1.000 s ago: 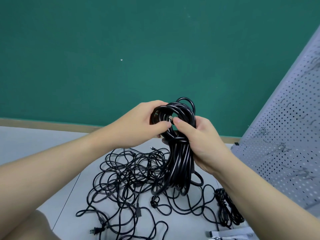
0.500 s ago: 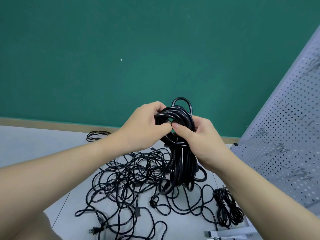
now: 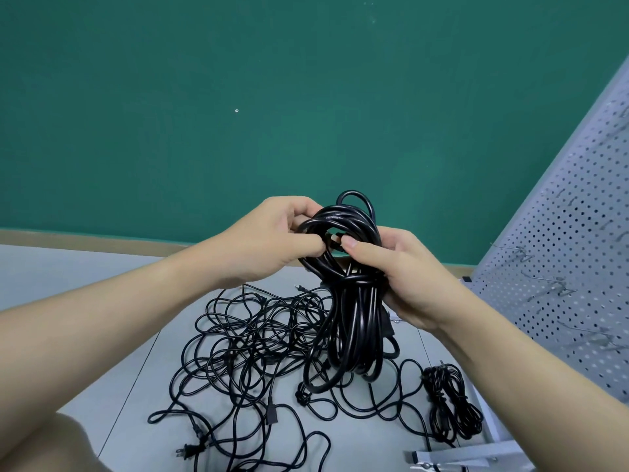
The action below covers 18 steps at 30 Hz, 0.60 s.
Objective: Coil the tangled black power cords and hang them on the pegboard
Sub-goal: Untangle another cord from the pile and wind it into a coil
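- Black coiled cord [image 3: 354, 301] is held up at mid-frame, long axis running top to bottom: a loop at the top, a wrap cinched round the waist, long loops dangling under it.
- left hand [image 3: 272, 247] has its fingers curled into the top loop from the left side, thumb pressed on the strands.
- right hand [image 3: 405, 277] is clamped round the cinched waist from the right, with its thumb tip reaching into the loop, where a plug end seems to be tucked. Can't quite tell.
- pegboard [image 3: 558, 267] leans along the right edge of frame, hooks [image 3: 551, 287] sticking out, so the right hand is the nearer one. My guess: the top loop goes onto a hook, moving rightwards.
- Lower centre, the tangled pile [image 3: 258, 345] is on the floor; a small finished bundle [image 3: 449, 403] lies lower right.
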Tool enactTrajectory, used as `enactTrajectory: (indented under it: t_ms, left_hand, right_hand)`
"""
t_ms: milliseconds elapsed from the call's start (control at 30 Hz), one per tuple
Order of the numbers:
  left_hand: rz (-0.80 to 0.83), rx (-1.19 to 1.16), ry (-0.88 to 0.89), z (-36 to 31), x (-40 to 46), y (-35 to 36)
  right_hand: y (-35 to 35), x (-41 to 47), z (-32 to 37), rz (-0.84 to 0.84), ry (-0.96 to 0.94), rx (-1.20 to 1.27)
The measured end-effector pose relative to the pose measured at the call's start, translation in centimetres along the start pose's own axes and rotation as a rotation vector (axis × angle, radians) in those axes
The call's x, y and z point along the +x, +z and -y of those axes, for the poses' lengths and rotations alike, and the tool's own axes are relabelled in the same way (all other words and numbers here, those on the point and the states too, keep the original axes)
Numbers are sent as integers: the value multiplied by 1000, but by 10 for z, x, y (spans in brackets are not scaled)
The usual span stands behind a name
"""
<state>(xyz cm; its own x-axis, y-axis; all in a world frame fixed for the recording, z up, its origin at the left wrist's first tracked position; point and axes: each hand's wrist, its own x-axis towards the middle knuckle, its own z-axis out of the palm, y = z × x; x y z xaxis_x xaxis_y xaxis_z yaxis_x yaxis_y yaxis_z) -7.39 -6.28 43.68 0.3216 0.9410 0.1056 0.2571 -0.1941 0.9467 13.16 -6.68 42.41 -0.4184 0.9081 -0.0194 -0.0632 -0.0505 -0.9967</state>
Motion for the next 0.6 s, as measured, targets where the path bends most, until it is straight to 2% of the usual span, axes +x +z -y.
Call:
enactTrajectory:
  t_ms: [333,500,600]
  left_hand:
    - [114,76,93,7,1,-10]
    - [131,82,160,8,3,-9]
    - [85,91,236,1,5,-5]
  right_hand:
    - [-7,-1,-3,155,45,172]
    - [-5,-3,4,125,34,183]
    - [0,-3,12,81,-3,165]
